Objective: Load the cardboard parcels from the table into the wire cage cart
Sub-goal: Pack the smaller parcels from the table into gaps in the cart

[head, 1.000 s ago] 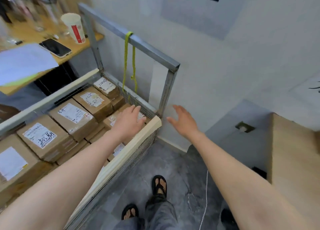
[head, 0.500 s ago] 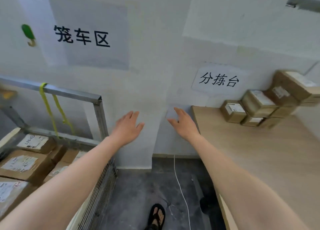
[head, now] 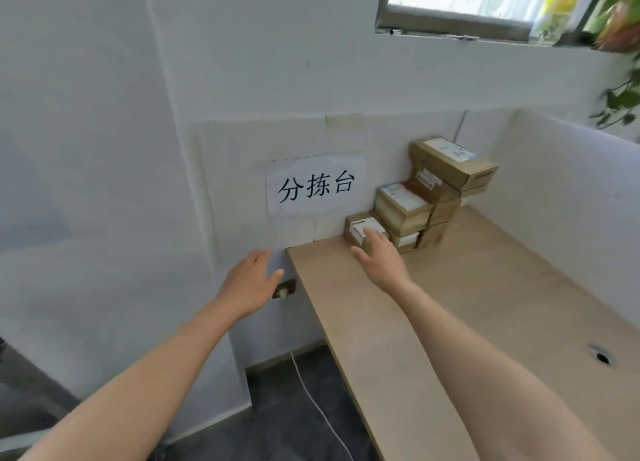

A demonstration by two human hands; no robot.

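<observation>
Several cardboard parcels [head: 426,197] with white labels are stacked against the wall at the far left corner of the wooden table [head: 485,304]. The lowest front parcel [head: 360,226] sits at the left end of the stack. My right hand [head: 379,256] is open over the table, its fingertips at the front of that parcel. My left hand [head: 251,280] is open too, in the air left of the table's corner, holding nothing. The wire cage cart is out of view.
A paper sign [head: 315,186] with black characters hangs on the white wall. A wall socket [head: 284,289] sits behind my left hand and a white cable [head: 318,408] runs down to the dark floor. A window and plant are at the upper right.
My view has swung right from the cage cart to the table. Both empty hands have travelled toward the parcel stack, and my right hand now reaches the lowest parcel.
</observation>
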